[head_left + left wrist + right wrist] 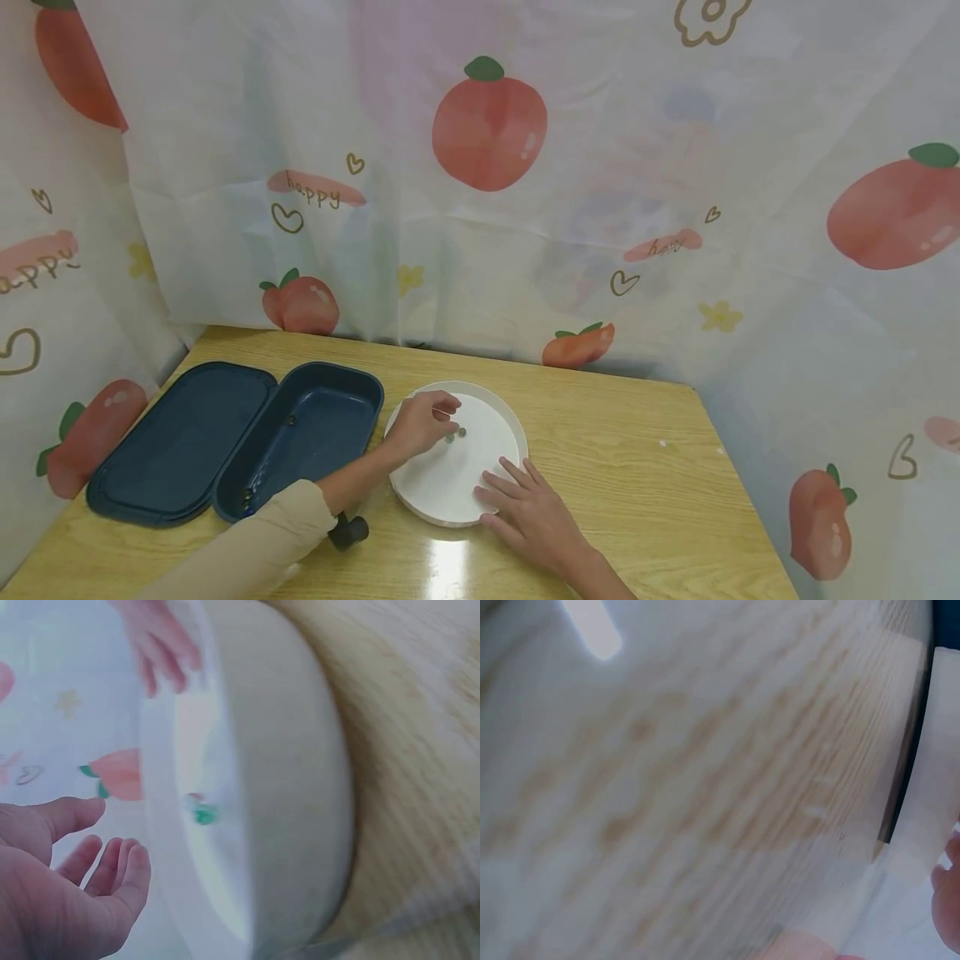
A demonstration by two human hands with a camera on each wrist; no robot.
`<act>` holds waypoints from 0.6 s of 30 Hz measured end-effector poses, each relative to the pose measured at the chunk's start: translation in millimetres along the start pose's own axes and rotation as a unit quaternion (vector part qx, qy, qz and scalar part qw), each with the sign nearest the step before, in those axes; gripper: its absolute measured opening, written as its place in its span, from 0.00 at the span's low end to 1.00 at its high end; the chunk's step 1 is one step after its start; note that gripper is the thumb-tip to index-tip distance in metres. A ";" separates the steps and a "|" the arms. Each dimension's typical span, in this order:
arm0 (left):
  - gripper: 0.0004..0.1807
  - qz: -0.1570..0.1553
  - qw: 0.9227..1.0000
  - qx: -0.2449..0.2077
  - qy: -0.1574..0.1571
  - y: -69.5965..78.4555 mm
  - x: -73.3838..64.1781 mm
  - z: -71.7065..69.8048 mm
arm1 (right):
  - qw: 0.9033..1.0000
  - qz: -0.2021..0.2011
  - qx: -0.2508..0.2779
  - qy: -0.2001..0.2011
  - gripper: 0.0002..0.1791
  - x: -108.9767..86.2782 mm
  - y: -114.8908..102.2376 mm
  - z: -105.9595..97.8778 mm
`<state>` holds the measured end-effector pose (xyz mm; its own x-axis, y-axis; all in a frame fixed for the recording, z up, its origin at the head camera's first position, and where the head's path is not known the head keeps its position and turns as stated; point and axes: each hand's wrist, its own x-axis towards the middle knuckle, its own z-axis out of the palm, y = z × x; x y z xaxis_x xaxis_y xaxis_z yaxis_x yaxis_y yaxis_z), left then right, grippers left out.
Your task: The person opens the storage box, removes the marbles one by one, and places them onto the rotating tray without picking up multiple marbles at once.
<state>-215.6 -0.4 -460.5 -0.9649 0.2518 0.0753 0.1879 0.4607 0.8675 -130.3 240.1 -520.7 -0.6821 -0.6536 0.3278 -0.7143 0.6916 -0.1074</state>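
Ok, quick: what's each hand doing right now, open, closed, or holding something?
Left hand: open, fingers loosely curved, nothing visibly held, over the round white tray.
Right hand: open, fingers spread at the tray's rim.

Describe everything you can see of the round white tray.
The round white tray is shallow, with a smooth, flat floor and a low raised rim; its outer wall looks off-white in the left wrist view. It looks like plastic, though that is uncertain. It lies flat on the wooden table, right of the open dark blue container. At least two small beads lie inside. The left hand is over it; the right hand overlaps its near-right rim, contact unclear.
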 end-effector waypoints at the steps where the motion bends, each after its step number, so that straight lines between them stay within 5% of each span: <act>1: 0.14 -0.002 1.000 -0.005 -0.003 3.0 -1.1 -3.0 | 1.000 0.001 0.000 -0.001 0.20 0.1 0.0 0.0; 8: 0.15 0.009 0.999 -0.036 -0.014 15.2 -12.5 -30.6 | 1.000 -0.002 -0.003 -0.001 0.20 0.3 0.3 0.5; 18: 0.17 0.021 0.997 -0.057 -0.048 9.0 -36.6 -83.3 | 1.000 -0.008 -0.008 0.009 0.20 -0.2 1.3 2.5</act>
<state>-193.9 -76.3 -414.4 -0.9333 0.3522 0.0702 0.2007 0.3497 0.9151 -131.4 240.4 -523.2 -0.6677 -0.6594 0.3455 -0.7225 0.6858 -0.0876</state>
